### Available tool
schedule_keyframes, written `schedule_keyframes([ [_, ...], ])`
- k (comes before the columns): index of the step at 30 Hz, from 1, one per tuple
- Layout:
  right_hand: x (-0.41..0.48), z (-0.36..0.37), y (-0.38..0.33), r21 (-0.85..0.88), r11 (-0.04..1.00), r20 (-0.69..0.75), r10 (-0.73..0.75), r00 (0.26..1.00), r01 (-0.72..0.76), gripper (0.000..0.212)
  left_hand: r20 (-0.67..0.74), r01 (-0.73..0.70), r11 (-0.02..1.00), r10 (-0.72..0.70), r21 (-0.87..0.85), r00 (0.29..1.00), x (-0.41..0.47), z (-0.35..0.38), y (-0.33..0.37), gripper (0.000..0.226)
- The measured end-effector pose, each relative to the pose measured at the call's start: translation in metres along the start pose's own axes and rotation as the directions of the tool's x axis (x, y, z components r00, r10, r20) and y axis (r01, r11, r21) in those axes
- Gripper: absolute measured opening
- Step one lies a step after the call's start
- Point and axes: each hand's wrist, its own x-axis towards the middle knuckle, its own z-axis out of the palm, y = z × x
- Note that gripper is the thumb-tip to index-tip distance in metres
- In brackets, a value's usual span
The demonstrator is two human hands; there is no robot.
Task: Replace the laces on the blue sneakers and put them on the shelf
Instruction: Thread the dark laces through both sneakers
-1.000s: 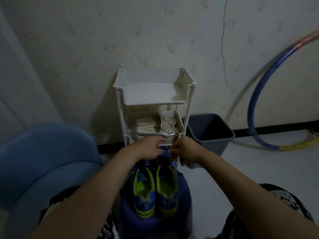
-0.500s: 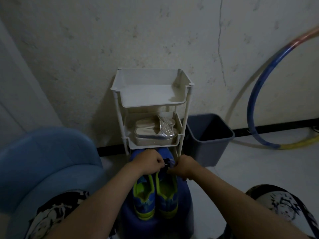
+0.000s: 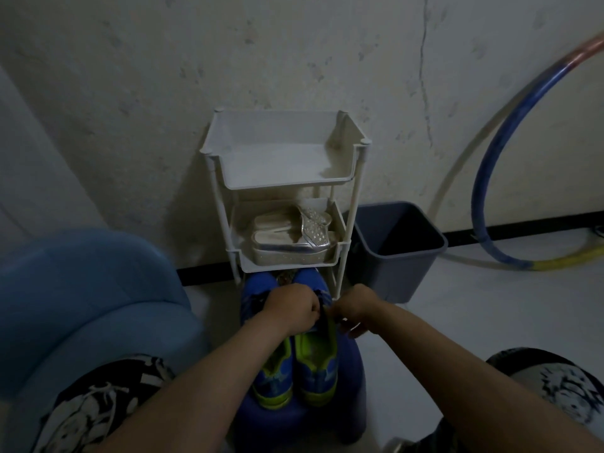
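Your left hand (image 3: 291, 309) and right hand (image 3: 354, 310) meet over the right shoe of the blue sneakers (image 3: 313, 371). Both sets of fingers are curled and pinch a dark lace (image 3: 323, 318) between them, though the dim light hides the exact grip. The pair stands side by side, toes toward the wall, on a blue stool (image 3: 351, 387) just in front of the white shelf (image 3: 284, 165). Silver sandals (image 3: 291, 238) fill its middle tier, and a grey bin (image 3: 398, 250) sits just beside it.

The left hand (image 3: 291, 308) and right hand (image 3: 354, 309) hide the blue sneakers' (image 3: 313, 371) eyelets. The dark lace (image 3: 324, 318) pinched between them is barely discernible. The hula hoop (image 3: 483, 178) runs off the right edge.
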Motion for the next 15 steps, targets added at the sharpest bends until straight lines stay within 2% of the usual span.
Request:
schedule_keyframes([
  [11,-0.0008,-0.0001,0.0008,0.032,0.999,0.019,-0.026,0.999,0.025,0.035,0.007,0.042,0.994,-0.042,-0.105,0.999,0.0003,0.0049,0.0028,0.028],
  [15,-0.0032,-0.0058,0.0023,0.019,1.0,0.048,-0.024,0.999,0.023,0.026,0.049,0.062,0.975,-0.053,-0.215,0.997,0.0013,0.0076,0.0006,0.023],
])
